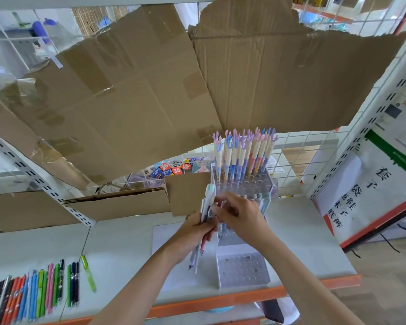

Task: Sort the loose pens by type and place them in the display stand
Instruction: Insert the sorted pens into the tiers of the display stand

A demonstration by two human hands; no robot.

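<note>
1. Head view, hands: the left hand (197, 227) is gripping a bunch of pens (205, 221), its fingers curling round the barrels so the caps are pointing up and the tips are hanging down toward the shelf (117, 242). The right hand (238, 215) is reaching across to the top of that bunch, and its fingertips seem to be pinching one pen near the cap; which pen exactly is being hidden by the fingers.

2. Head view, stand: the clear display stand (242, 268) is sitting near the shelf's front edge, toward its right end, just behind and beneath the two hands. Its back rows are holding upright antler-topped pens (242, 153); a few other pens are standing just right of the hands; the front block of holes is showing no pens.

3. Head view, loose stock: a row of coloured pens (33, 294) is lying flat at the front-left corner of the shelf, well apart from the stand, with one green pen (88, 273) lying a little to its right.

4. Step in hand, as a judgement: the person is picking one pen out of the held bunch to slot it into the stand, so the sorting is partly done.

5. Next move, as a judgement: it is calling for drawing the pinched pen free without loosening the others, turning it tip-down, and lining it over a free hole among its own kind.
</note>
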